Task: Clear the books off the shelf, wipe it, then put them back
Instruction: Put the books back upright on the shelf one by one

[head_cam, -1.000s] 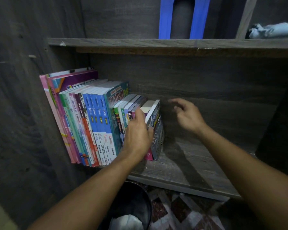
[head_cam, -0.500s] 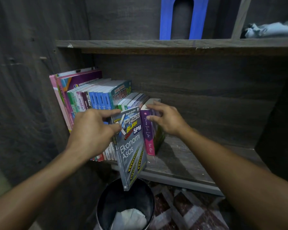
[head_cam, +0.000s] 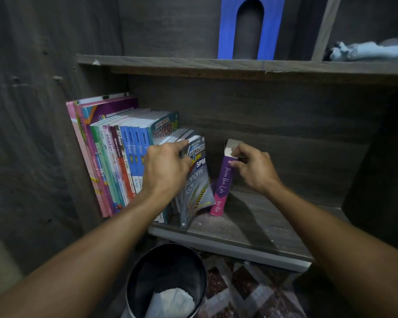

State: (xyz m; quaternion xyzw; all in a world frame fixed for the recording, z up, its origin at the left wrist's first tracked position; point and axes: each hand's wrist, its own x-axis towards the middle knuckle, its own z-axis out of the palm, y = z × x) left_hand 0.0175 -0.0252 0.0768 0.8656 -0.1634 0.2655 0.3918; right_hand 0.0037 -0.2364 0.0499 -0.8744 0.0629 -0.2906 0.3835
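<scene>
- Books (head_cam: 115,161) in a colourful upright row fill the left end of the dark wooden shelf (head_cam: 262,226)
- Left hand (head_cam: 168,171) grips the top of the grey Ekonomi Asas workbook (head_cam: 198,189) leaning on them
- Right hand (head_cam: 253,168) pinches the top of the purple-pink novel (head_cam: 223,187), just right

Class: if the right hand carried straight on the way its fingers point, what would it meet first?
The purple book, which the right hand pinches; beyond it, probably the grey Ekonomi book.
</scene>
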